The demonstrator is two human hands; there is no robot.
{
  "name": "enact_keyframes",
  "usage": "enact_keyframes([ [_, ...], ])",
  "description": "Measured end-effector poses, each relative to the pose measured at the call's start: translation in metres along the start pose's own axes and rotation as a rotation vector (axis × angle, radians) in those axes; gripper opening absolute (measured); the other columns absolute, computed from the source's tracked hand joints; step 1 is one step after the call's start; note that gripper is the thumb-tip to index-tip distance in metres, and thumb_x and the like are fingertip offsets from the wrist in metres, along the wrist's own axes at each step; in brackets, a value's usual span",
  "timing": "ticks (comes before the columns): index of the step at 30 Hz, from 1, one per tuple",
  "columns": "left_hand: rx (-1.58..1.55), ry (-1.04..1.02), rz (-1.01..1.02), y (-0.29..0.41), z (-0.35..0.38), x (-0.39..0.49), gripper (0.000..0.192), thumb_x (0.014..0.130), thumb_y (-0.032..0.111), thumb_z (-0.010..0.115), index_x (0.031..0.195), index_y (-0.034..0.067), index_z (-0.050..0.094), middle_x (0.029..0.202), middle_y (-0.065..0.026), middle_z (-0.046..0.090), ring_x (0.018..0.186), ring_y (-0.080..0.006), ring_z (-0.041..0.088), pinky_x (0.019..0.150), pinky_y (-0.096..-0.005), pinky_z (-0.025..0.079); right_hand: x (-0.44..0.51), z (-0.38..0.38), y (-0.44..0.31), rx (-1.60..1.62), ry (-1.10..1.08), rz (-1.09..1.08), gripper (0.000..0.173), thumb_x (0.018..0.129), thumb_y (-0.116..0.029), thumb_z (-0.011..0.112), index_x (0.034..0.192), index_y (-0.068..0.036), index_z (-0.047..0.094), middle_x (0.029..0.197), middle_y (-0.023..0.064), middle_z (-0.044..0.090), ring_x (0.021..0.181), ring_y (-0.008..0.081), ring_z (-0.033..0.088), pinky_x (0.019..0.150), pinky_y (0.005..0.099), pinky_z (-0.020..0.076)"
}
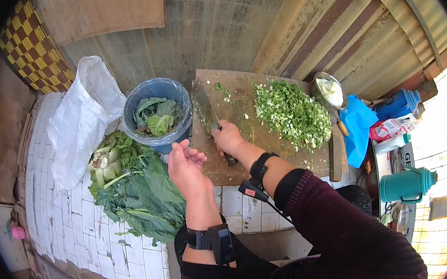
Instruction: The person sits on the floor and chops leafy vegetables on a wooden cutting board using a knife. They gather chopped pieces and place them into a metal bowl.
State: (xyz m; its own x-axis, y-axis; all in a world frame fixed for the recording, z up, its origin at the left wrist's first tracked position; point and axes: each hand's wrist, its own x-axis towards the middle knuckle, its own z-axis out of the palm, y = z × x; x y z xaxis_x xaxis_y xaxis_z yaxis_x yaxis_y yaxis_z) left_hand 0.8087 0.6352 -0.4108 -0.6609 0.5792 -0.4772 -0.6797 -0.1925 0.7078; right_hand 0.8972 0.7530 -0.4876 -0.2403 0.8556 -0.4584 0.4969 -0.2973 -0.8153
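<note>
My right hand [229, 141] grips the handle of a large kitchen knife [205, 106]. Its broad blade points away from me over the left side of a wooden chopping board [217, 79]. Finely chopped leafy greens [292, 114] lie heaped on the right half of the board, with a few scraps near the blade. Palm up and fingers slightly curled, my left hand [188, 169] holds nothing. It is between the board's near-left corner and a pile of large green leaves [143, 193]. Leaf pieces [157, 113] sit inside a lined blue bucket [126, 127] behind that hand.
A white plastic sack [79, 126] and a pale-stemmed vegetable head [105, 162] rest on the white tiles [74, 212] at left. Right of the board are a metal bowl [328, 106], a blue bag [355, 129] and a teal jug [402, 186]. Corrugated metal sheeting [338, 29] stands behind.
</note>
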Motion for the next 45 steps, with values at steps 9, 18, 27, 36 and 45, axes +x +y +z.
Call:
enact_keyframes([
  [9, 0.025, -0.060, -0.004, -0.005, 0.006, 0.004, 0.032, 0.097, 0.032, 0.053, 0.100, 0.001, 0.061, 0.072, -0.0016, 0.055, 0.059, -0.0118, 0.054, 0.056, -0.0266, 0.046, 0.000, -0.107, 0.047, 0.492, 0.314, 0.177, 0.015, 0.092, -0.012, 0.050, 0.106, -0.005, 0.047, 0.063, 0.0056, 0.046, 0.045, 0.0169, 0.046, 0.037, 0.0346, 0.0412],
  [18, 0.143, -0.138, -0.022, -0.020, 0.010, -0.001, 0.032, 0.096, 0.032, 0.054, 0.099, 0.001, 0.061, 0.071, -0.0021, 0.055, 0.058, -0.0124, 0.054, 0.054, -0.0265, 0.046, -0.125, -0.187, 0.116, -0.151, 0.344, -0.019, 0.021, 0.091, -0.019, 0.057, 0.109, -0.009, 0.057, 0.071, 0.0109, 0.058, 0.062, 0.0224, 0.059, 0.056, 0.0370, 0.0493],
  [27, 0.315, -0.201, -0.050, -0.056, 0.023, -0.010, 0.032, 0.096, 0.033, 0.055, 0.098, 0.002, 0.061, 0.071, -0.0019, 0.055, 0.058, -0.0124, 0.053, 0.052, -0.0266, 0.045, -0.179, -0.300, 0.141, -1.201, 0.112, -0.068, 0.060, 0.080, -0.016, 0.065, 0.136, -0.028, 0.048, 0.102, 0.0112, 0.058, 0.103, 0.0305, 0.058, 0.085, 0.0398, 0.0484],
  [36, 0.451, -0.255, -0.077, -0.101, 0.059, -0.023, 0.031, 0.097, 0.032, 0.053, 0.098, 0.002, 0.061, 0.071, -0.0024, 0.055, 0.057, -0.0124, 0.053, 0.051, -0.0272, 0.044, -0.103, -0.385, 0.151, -0.900, 0.416, -0.155, 0.064, 0.074, -0.025, 0.068, 0.134, -0.013, 0.050, 0.119, 0.0177, 0.056, 0.113, 0.0364, 0.052, 0.097, 0.0411, 0.0430],
  [45, 0.528, -0.265, -0.107, -0.122, 0.074, -0.017, 0.029, 0.097, 0.030, 0.055, 0.097, 0.002, 0.062, 0.070, -0.0022, 0.055, 0.058, -0.0109, 0.052, 0.053, -0.0252, 0.046, 0.044, -0.452, 0.090, -0.836, 0.599, 0.266, 0.113, 0.061, -0.051, 0.080, 0.150, -0.013, 0.022, 0.141, 0.0227, 0.040, 0.126, 0.0355, 0.046, 0.102, 0.0388, 0.0417],
])
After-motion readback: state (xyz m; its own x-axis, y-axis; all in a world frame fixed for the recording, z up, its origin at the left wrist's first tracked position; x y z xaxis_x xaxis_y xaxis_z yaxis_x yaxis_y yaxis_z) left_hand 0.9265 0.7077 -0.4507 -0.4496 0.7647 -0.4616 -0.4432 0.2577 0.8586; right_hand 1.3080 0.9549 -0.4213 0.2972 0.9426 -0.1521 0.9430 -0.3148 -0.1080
